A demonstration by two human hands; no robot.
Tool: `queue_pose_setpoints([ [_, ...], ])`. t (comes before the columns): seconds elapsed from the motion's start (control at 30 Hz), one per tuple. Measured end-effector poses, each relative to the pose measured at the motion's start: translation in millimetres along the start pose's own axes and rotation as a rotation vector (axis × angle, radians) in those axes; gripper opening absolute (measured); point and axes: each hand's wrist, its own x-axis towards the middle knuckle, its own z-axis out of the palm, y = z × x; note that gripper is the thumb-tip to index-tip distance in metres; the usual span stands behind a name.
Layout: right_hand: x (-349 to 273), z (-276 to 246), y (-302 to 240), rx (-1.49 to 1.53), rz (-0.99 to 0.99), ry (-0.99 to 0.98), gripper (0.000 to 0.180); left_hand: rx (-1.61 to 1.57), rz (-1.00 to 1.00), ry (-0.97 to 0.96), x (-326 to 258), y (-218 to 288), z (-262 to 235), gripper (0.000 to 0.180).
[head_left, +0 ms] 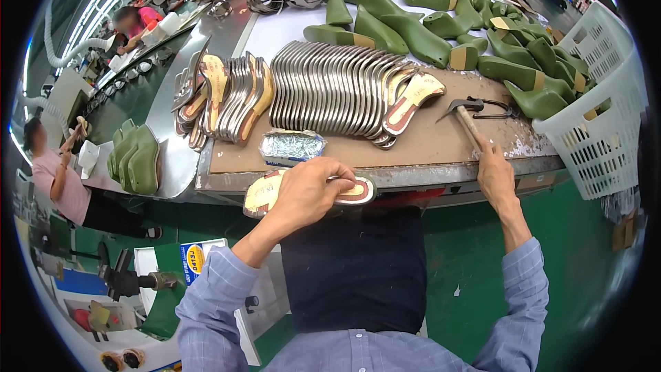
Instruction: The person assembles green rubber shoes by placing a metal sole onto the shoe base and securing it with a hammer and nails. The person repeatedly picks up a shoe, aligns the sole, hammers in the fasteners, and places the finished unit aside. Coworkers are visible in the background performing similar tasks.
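My left hand [310,191] is closed over the middle of a shoe insole [261,194] at the table's front edge, thumb and forefinger pinched near its heel end. Whether a nail sits in the pinch is too small to tell. The insole has a yellowish face and a reddish-brown heel patch; green shows along its rim. My right hand [496,171] is wrapped round the wooden handle of a hammer [467,124], its dark head over the board. Just beyond that head lie dark pincers [501,111]. Behind my left hand stands an open box of small metal nails [292,145].
Insoles stand in a long upright row [330,89] across the table, with a shorter stack [224,96] to its left. Green shoe lasts [420,34] are heaped at the back right, beside a white plastic basket [599,131]. Several people work at the far left.
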Motion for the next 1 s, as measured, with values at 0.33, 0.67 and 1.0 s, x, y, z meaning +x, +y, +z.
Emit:
queue_pose_setpoints([
  [0.33, -79.2, -68.7, -85.3, 0.859, 0.02, -0.072, 0.044, 0.094, 0.167, 0.032, -0.7, -3.3, 0.3, 0.013],
  [0.67, -83.5, -102.3, -136.1, 0.749, -0.348, -0.184, 0.044, 0.141, 0.222, 0.048, -3.6, -3.8, 0.4, 0.026],
  [1.0, -108.7, -80.9, -107.8, 1.031, 0.041, -0.175, 0.045, 0.536, 0.221, -0.071, -12.2, -9.4, -19.8, 0.056],
])
